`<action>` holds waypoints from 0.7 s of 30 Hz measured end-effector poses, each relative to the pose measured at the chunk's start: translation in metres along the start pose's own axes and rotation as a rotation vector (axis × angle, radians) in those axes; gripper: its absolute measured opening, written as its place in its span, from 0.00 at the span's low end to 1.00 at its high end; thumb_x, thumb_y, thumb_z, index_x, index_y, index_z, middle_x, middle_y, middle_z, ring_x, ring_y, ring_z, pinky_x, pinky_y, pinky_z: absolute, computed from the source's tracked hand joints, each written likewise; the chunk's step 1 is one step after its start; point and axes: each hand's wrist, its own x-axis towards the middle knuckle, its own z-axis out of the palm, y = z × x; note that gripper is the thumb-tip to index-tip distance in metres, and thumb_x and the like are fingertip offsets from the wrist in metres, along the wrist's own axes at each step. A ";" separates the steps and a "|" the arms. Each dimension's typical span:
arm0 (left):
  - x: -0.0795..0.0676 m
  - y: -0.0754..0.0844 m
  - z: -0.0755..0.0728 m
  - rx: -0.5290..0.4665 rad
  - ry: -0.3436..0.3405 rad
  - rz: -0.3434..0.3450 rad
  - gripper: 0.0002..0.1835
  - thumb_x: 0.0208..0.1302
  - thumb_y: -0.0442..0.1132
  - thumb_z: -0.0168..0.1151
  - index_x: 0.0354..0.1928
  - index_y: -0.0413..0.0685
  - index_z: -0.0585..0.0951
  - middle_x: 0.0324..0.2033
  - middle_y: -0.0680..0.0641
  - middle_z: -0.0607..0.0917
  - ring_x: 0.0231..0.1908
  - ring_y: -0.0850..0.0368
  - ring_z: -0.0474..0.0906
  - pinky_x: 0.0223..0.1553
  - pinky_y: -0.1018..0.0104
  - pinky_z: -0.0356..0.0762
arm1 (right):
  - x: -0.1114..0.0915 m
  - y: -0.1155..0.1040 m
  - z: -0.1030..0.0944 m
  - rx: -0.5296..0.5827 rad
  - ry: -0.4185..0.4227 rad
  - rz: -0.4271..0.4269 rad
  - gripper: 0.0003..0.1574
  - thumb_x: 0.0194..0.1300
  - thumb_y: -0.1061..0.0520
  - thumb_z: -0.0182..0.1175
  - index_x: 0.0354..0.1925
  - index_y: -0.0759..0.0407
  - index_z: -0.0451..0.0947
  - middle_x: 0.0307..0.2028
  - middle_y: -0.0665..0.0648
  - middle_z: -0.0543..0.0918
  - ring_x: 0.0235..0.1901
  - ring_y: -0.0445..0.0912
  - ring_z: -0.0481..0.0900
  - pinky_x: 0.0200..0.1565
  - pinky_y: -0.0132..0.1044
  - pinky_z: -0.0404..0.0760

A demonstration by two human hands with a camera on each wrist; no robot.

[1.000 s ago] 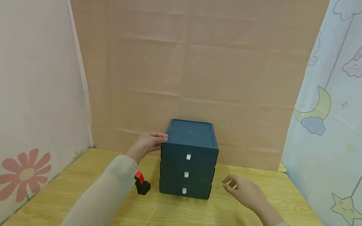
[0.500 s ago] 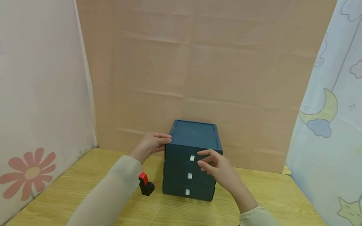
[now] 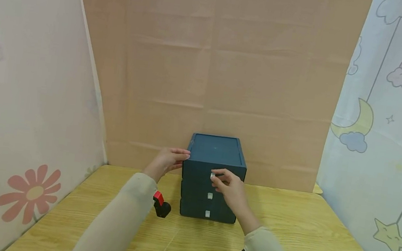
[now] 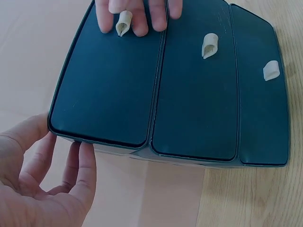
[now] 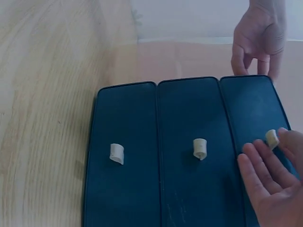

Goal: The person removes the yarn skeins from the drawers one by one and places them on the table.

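Note:
A dark blue three-drawer cabinet [image 3: 214, 149] stands on the table, all its drawers pushed in. On each drawer front is a small white pull tab. My right hand [image 3: 234, 193] is at the top drawer [image 3: 195, 172]; thumb and fingertips pinch its pull tab [image 5: 271, 139], while the other fingers lie against the front. My left hand [image 3: 165, 162] touches the cabinet's upper left edge, with the thumb at the top corner and fairly straight fingers along the side, as the left wrist view shows. The middle tab [image 4: 209, 46] and bottom tab [image 4: 271, 70] are untouched.
The cabinet sits at the back of a wood-grain table [image 3: 170, 244], close to a creased tan backdrop [image 3: 267, 87]. White printed panels flank it: flowers on the left panel [image 3: 39, 78], a rainbow, moon and star on the right panel [image 3: 389, 175].
My right hand has moved left from beside the cabinet to the top drawer's tab and now pinches it. The left hand stays at the cabinet's edge. The head view has shifted slightly.

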 end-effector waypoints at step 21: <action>0.001 -0.001 -0.001 0.011 0.019 -0.016 0.13 0.65 0.37 0.64 0.50 0.44 0.84 0.48 0.44 0.84 0.42 0.55 0.81 0.56 0.60 0.78 | 0.000 0.009 0.007 0.012 0.108 0.017 0.11 0.59 0.63 0.67 0.42 0.56 0.86 0.33 0.55 0.88 0.36 0.46 0.85 0.42 0.38 0.86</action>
